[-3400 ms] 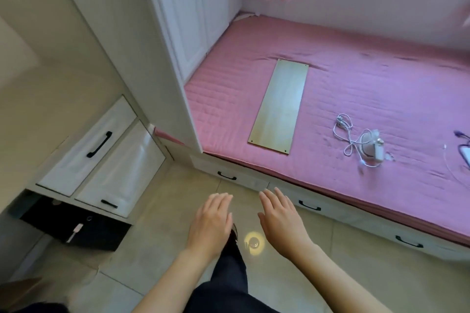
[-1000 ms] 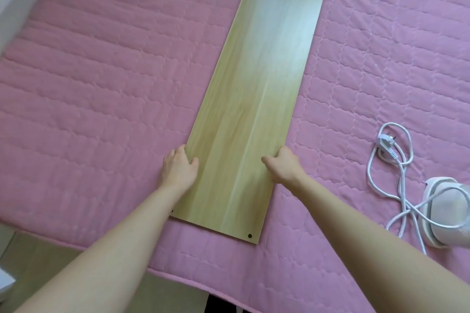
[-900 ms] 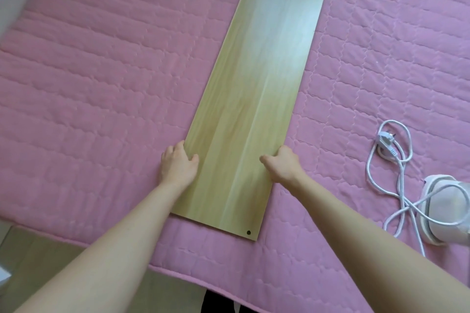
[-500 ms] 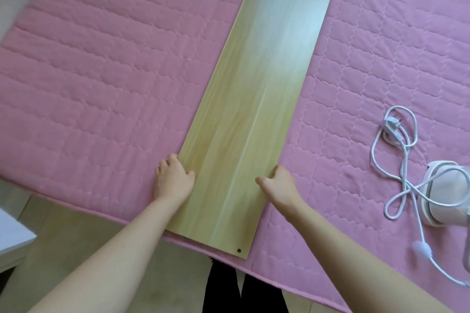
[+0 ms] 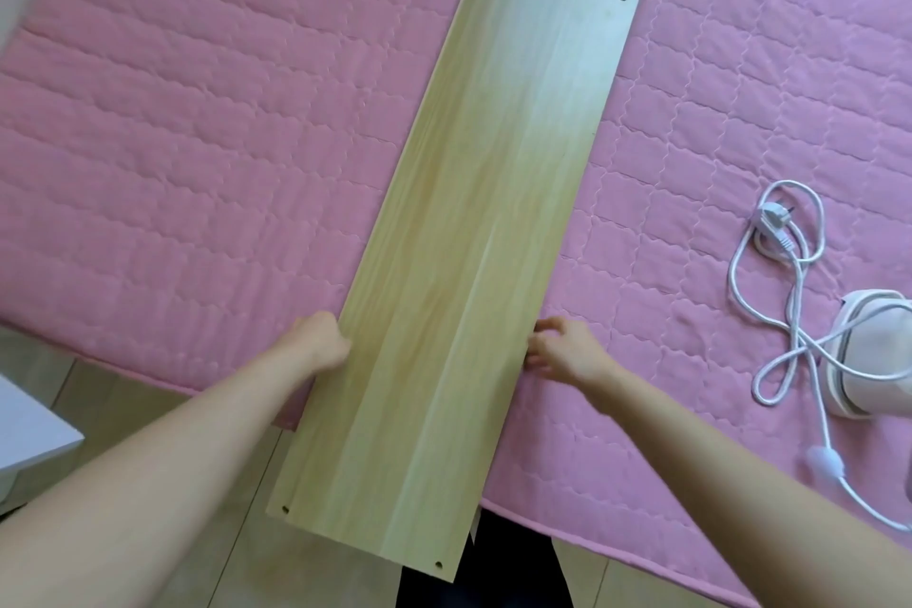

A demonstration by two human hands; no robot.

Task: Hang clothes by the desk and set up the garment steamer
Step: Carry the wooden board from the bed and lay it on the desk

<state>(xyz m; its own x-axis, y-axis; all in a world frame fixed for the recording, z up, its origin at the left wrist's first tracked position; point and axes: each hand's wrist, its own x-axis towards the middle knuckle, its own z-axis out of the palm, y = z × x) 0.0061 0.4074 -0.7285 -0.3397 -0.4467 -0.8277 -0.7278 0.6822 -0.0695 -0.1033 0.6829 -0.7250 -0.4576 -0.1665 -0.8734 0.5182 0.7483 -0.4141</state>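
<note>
A long pale wooden board (image 5: 483, 222) lies lengthwise on the pink quilted bed (image 5: 197, 138), its near end sticking out past the bed's edge over the floor. My left hand (image 5: 318, 346) grips the board's left edge, fingers curled under it. My right hand (image 5: 562, 353) is at the right edge with its fingers curled against the side; the hand is blurred. The white garment steamer (image 5: 873, 360) lies on the bed at the far right, its white cord (image 5: 789, 311) looped beside it with the plug (image 5: 775, 225) at the far end.
Beige floor tiles (image 5: 148, 405) show below the bed's edge. A white furniture corner (image 5: 29, 439) stands at the lower left. My dark trouser legs (image 5: 513, 563) are under the board's near end.
Both hands have pulled the board toward me, so its near end now overhangs the bed's edge. The view has shifted back with it.
</note>
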